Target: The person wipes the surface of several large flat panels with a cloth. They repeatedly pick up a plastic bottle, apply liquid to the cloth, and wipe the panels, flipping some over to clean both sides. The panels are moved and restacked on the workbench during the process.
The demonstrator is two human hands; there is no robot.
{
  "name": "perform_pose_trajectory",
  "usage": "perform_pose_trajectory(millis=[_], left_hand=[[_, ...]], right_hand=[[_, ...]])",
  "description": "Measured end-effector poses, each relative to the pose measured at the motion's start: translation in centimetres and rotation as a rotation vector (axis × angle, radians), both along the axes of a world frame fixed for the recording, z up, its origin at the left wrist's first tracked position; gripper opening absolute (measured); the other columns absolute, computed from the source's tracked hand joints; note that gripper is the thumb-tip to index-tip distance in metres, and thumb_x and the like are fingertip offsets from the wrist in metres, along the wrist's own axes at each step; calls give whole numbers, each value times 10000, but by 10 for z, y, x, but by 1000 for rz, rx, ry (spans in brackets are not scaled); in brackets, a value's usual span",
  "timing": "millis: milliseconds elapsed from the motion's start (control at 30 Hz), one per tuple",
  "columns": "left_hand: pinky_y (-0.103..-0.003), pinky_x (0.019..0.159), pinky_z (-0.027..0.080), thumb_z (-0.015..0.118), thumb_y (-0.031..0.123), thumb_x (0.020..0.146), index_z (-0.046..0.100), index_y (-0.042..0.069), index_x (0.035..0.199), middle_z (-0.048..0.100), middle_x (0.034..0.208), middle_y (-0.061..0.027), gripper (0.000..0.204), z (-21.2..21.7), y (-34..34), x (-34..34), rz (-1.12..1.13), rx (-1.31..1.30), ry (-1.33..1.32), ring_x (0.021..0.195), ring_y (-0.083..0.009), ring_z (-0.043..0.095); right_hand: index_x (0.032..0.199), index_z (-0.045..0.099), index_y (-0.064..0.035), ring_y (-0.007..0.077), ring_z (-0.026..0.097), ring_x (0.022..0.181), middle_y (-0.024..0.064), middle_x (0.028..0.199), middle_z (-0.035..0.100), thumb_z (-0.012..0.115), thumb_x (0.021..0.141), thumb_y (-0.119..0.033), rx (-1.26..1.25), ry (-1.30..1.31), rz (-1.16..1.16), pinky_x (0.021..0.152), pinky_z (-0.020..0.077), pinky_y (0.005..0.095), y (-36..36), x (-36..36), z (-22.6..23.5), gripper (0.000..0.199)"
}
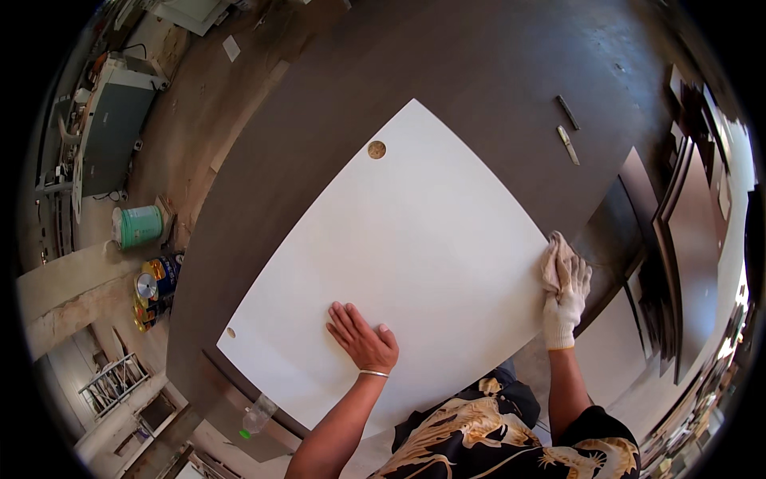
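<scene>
A white board [415,247] lies flat in front of me on a dark tabletop [447,64], one of its corners pointing away from me. My left hand [363,338] rests palm down on the near part of the board, open, the fingers stretched out and the thumb held apart; it has hold of nothing. A pale bracelet [373,373] circles that wrist. My right hand [568,295] wears a whitish knitted glove [565,319] and is at the right edge of the board, its fingers bent over a bunched pinkish cloth [554,267] that it grips against that edge.

The board has a round brown spot [377,149] near its far corner and a smaller one [231,332] at its left corner. Beyond the board's right-hand far edge lie a knife [567,145] and a short dark strip [567,112], near each other. A clear bottle [257,417] with a green cap is just beside the board's near-left edge. Well left of the board are a green bucket [140,226] and a blue and gold can [159,287]. Brown panels [690,255] stand stacked to the board's right.
</scene>
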State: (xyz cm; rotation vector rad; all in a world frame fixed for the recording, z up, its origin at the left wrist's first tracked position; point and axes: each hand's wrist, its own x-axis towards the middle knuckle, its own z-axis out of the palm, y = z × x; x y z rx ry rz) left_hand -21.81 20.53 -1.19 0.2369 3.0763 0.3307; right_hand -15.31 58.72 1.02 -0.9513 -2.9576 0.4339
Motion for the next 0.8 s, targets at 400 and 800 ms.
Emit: perform_pose_trajectory(millis=[400,800], left_hand=[[-659,1254,66,438,323,977,241,-125,1586,209,1666,-358,781,3,5,-4,21,22,-45,1567,-526,159],[-670,1248,93,437,355,1002,287,-134,1555,239,1647,-374,754,1,8,-10,21,41,-32,1552,-538,194]], right_hand=[[1425,611,-127,381,416,1455,114,1565,515,549,956,-141,116,196,416,1169,381,450,-81,-346,-42,473],[1363,663,-193,204,433,1467,-20,1475,580,523,1030,-387,-445,169,1161,1283,261,405,-279,-298,-60,410]])
